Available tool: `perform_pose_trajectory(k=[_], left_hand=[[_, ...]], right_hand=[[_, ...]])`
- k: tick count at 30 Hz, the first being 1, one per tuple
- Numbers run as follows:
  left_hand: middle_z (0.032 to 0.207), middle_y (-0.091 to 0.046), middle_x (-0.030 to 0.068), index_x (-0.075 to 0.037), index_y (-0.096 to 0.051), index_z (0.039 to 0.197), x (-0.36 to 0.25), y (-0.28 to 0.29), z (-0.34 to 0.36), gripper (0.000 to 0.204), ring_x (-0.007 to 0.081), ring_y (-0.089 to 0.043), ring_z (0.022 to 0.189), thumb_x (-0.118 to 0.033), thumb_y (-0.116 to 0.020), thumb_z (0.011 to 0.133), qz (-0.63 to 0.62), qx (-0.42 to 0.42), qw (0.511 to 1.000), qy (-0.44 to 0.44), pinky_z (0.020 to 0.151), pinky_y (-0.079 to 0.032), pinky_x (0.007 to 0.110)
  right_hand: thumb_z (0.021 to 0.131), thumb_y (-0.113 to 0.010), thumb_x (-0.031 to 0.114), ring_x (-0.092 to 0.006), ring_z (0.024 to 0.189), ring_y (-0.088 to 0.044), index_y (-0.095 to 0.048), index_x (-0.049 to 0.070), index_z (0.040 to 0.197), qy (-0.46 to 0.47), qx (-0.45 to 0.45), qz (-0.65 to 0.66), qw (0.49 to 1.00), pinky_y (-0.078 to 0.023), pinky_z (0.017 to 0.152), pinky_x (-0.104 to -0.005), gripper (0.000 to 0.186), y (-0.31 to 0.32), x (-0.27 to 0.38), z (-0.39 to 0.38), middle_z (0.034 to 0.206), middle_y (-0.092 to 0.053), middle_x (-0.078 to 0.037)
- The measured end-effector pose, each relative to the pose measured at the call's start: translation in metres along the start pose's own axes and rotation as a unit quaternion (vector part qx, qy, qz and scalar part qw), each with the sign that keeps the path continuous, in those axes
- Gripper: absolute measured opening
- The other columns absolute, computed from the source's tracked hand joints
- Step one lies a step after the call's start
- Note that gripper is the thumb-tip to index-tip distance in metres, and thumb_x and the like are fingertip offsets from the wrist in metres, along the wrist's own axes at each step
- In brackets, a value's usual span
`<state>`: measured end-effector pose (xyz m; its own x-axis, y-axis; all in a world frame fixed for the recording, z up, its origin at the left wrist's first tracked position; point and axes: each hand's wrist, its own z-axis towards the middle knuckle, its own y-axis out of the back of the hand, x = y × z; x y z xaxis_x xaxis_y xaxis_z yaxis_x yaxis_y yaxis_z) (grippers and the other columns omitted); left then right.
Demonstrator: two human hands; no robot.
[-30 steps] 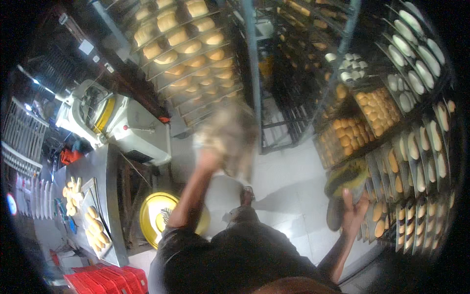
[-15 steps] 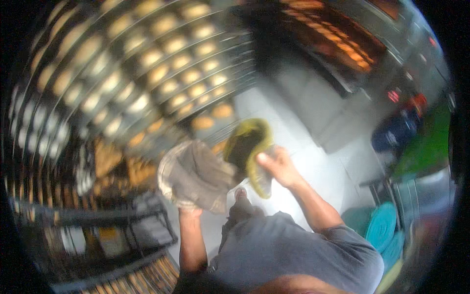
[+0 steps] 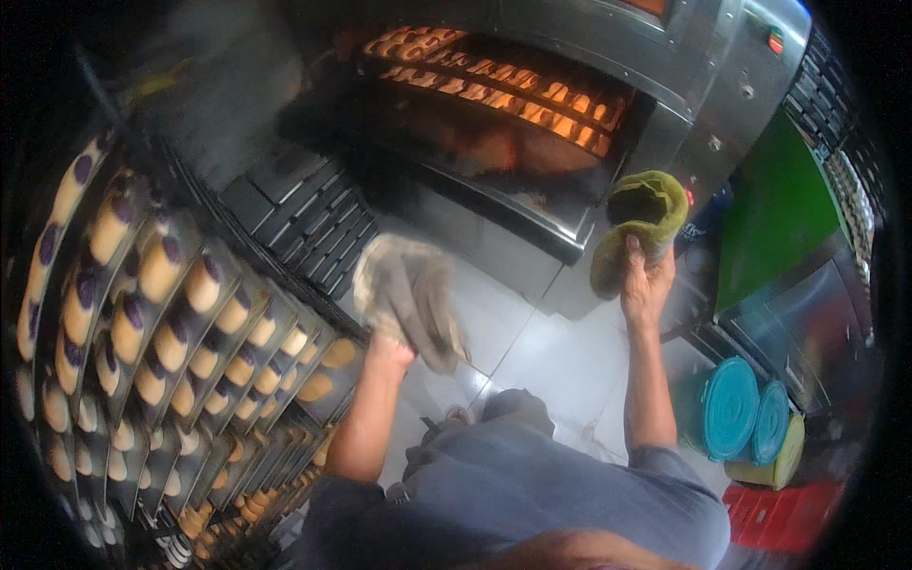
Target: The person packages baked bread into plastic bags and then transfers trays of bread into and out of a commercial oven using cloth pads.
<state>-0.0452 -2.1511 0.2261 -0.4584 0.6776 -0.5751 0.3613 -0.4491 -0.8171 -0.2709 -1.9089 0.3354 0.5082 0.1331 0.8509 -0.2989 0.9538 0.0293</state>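
Note:
My left hand (image 3: 391, 350) grips a worn grey-brown oven cloth with a pale edge (image 3: 408, 290); the cloth hides most of the fingers. On the right, my right hand (image 3: 648, 283) is closed on a folded yellow-green oven pad (image 3: 665, 195), blackened inside, with the thumb pressed on its face. Beyond both hands lies the open mouth of a steel oven (image 3: 693, 57). Inside, trays of bread rolls (image 3: 513, 90) glow orange. Neither hand touches the oven.
Racks at the left hold trays of pale rolls with dark purple ends (image 3: 166, 266). An empty slotted rack (image 3: 309, 228) stands near the oven. At the right are a green panel (image 3: 779, 209), teal-lidded tubs (image 3: 731, 408) and a red crate (image 3: 784, 513). White floor tiles (image 3: 560, 361) lie below.
My view has turned right, toward the oven, whose mouth now sits ahead. My hands have moved apart, the right one reaching farther forward. Both still hold their cloths.

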Motion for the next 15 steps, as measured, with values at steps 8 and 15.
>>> perform_pose_trajectory(k=[8,15], left_hand=[[0.136,-0.048,0.0107,-0.009,-0.04,0.138,-0.016,-0.058,0.201,0.048,0.0269,-0.048,0.123,-0.039,-0.038,0.1,0.079,-0.11,0.99,-0.025,0.103,-0.042,0.044],[0.143,-0.041,0.0112,-0.006,-0.038,0.139,-0.117,0.053,0.432,0.044,0.0261,-0.041,0.129,-0.027,-0.034,0.101,0.103,-0.19,0.974,-0.069,0.108,-0.034,0.041]], right_hand=[[0.073,-0.07,0.009,-0.0416,0.116,-0.049,-0.05,0.0,0.129,0.056,0.301,-0.351,0.885,-0.041,0.099,-0.0439,0.06,-0.056,-0.128,0.086,0.122,-0.056,-0.025],[0.079,-0.07,0.017,-0.0418,0.106,-0.056,-0.056,-0.005,0.121,-0.072,0.286,-0.366,0.883,-0.045,0.092,-0.0437,0.05,-0.096,-0.106,0.107,0.114,-0.059,-0.027]])
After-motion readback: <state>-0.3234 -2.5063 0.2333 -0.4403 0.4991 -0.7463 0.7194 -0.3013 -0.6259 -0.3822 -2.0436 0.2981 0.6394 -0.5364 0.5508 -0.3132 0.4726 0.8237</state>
